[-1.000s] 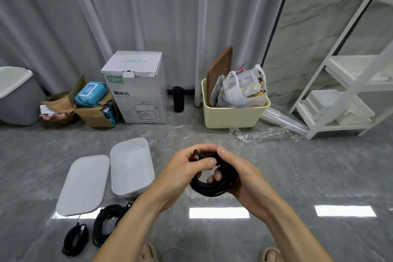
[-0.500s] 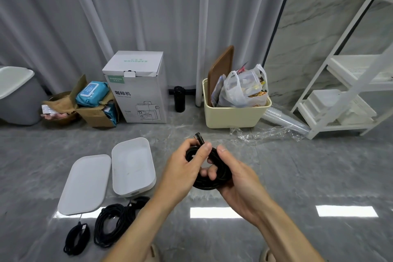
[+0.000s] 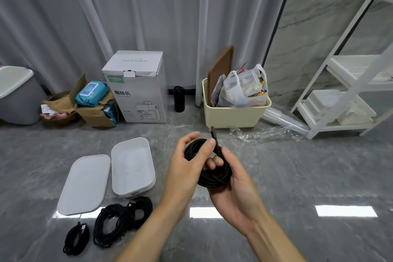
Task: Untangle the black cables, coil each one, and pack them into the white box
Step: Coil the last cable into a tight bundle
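Both hands hold a coiled black cable (image 3: 214,178) in mid-air above the grey floor. My left hand (image 3: 187,168) grips the coil's left side, thumb pressing the loose end whose plug (image 3: 212,131) sticks upward. My right hand (image 3: 236,185) cups the coil from below and the right, fingers through its middle. The open white box (image 3: 133,167) lies on the floor to the left, its lid (image 3: 85,183) beside it. In front of the box lie a pile of black cables (image 3: 119,221) and a small coiled cable (image 3: 76,238).
Along the curtain stand a grey bin (image 3: 17,95), a torn carton with wipes (image 3: 93,102), a coffee-machine box (image 3: 138,87), a black bottle (image 3: 179,99) and a cream tub with bags (image 3: 236,112). A white shelf rack (image 3: 350,91) stands at right, plastic cups (image 3: 282,121) beside it.
The cable's loose end has come up out of the coil; its plug now points upward past my left thumb. The coil sits lower in my right palm.
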`<state>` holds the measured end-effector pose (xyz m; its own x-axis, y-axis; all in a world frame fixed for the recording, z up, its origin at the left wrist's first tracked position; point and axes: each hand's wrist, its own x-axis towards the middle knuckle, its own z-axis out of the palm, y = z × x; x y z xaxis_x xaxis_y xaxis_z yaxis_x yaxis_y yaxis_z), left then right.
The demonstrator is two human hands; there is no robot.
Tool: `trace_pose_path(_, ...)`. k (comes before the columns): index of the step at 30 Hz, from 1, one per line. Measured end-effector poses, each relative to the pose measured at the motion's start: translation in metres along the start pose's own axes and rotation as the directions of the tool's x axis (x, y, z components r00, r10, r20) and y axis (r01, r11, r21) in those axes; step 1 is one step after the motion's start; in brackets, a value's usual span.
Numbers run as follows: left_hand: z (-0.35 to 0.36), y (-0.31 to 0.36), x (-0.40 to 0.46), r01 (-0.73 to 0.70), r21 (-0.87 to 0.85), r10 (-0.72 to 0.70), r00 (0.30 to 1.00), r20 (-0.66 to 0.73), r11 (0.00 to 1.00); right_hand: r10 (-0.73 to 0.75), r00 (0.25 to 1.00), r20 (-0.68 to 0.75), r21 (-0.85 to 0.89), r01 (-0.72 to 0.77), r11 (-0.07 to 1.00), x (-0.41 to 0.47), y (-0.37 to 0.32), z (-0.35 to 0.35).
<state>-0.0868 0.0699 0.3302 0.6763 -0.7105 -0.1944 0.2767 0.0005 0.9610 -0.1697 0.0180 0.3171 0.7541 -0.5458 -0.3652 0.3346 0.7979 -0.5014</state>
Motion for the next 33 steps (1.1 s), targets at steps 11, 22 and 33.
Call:
trace_pose_path(11, -0.004, 0.006, -0.003, -0.030, 0.008, 0.030, 0.999, 0.030, 1.000, -0.122, 0.992, -0.039, -0.259, 0.107, 0.960, -0.003, -0.001, -0.004)
trace_pose_path(22, -0.006, -0.003, 0.001, -0.042, 0.163, 0.041, 0.999, 0.010, 0.986, -0.335, 0.927, 0.168, -0.838, 0.313, 0.447, -0.001, -0.005, -0.022)
trace_pose_path(33, 0.003, -0.004, -0.003, 0.064, 0.161, -0.070, 0.997, 0.030, 0.985, -0.425, 0.874, 0.238, -0.967, 0.252, -0.022, 0.007, 0.000, -0.035)
